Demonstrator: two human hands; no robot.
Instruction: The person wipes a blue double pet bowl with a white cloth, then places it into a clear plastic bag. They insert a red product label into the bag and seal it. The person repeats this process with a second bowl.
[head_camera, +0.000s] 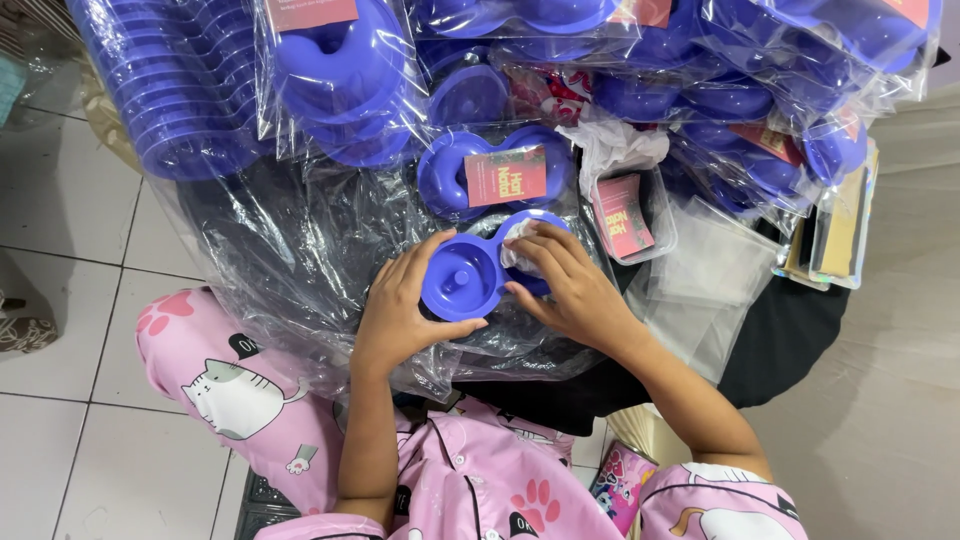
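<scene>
A blue plastic two-cup tray (470, 275), shaped like a figure eight with two round hollows, sits in the middle of the view, held over a crinkled sheet of clear plastic wrap (300, 250). The left hand (400, 305) cups the tray's left hollow from outside, its grip curled around the rim with the thumb along the lower edge and the fingers over the top. The right hand (570, 285) lies over the tray's right hollow, its fingertips pressed together on a wad of white tissue paper (518, 245) that sits inside that hollow.

Just above the tray lies another blue two-cup tray sealed in clear film with a red card label (495, 175). To its right stands a small clear plastic box (632, 215) holding a red card, with more white tissue (620, 145) bunched above it. Across the top, many wrapped blue trays (760, 110) are piled together, and at top left a tall stack of bare blue trays (175, 90) leans sideways. Flat clear bags (715, 270) lie at right on black cloth (790, 340).

The person's pink pyjamas with cat and paw prints (250, 400) fill the bottom edge, over a white tiled floor (70, 250).
</scene>
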